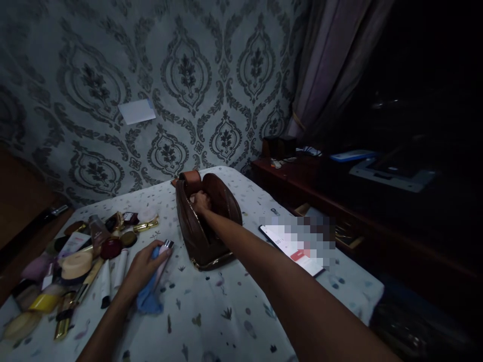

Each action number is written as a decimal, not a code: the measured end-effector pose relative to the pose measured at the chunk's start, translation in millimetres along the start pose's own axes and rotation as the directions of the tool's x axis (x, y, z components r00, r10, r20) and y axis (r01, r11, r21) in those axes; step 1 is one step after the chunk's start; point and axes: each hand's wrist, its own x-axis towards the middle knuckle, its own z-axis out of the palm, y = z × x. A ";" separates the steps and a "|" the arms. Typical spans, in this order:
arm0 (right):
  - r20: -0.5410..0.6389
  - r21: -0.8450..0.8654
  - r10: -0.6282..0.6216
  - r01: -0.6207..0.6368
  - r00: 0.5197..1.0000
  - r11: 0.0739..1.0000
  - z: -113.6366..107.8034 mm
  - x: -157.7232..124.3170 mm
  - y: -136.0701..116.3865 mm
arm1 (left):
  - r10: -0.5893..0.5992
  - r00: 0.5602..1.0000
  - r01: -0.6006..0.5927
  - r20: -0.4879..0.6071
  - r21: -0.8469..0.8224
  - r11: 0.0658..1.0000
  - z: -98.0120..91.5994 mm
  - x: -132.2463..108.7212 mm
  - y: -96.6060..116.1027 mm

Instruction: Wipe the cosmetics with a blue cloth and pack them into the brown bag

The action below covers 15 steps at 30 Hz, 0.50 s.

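Observation:
My left hand (146, 266) is closed around a slim pink tube with a silver cap (165, 250) and a blue cloth (150, 297) that hangs down onto the sheet. Just right of it stands a brown leather cosmetic bag (190, 239), unzipped and gaping at the top. Inside its opening is my right hand (202, 201), with the fingers curled near the left inner wall. Something pale shows at those fingertips, too small to name. The forearm crosses over the bag's front right side, and the bag's bottom inside is hidden.
Left of the bag lies a heap of makeup with a round compact (77, 265), white tubes (119, 269) and a gold lipstick (145, 226). A lit phone (292, 251) rests on the patterned sheet (211, 322). A dark red desk (287, 176) with an open drawer (352, 241) stands at right.

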 end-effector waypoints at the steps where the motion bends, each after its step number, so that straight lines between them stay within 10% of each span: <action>1: -0.001 -0.003 0.001 -0.001 1.000 1.000 0.5 0.0 0.5 | 0.000 1.000 0.000 -0.004 -0.001 1.000 0.0 -0.3 0.7; 15: -0.024 0.053 0.036 -0.035 0.999 0.998 -11.3 -9.1 -11.2 | 0.011 1.000 -0.010 -0.026 0.016 1.000 2.3 0.2 -2.4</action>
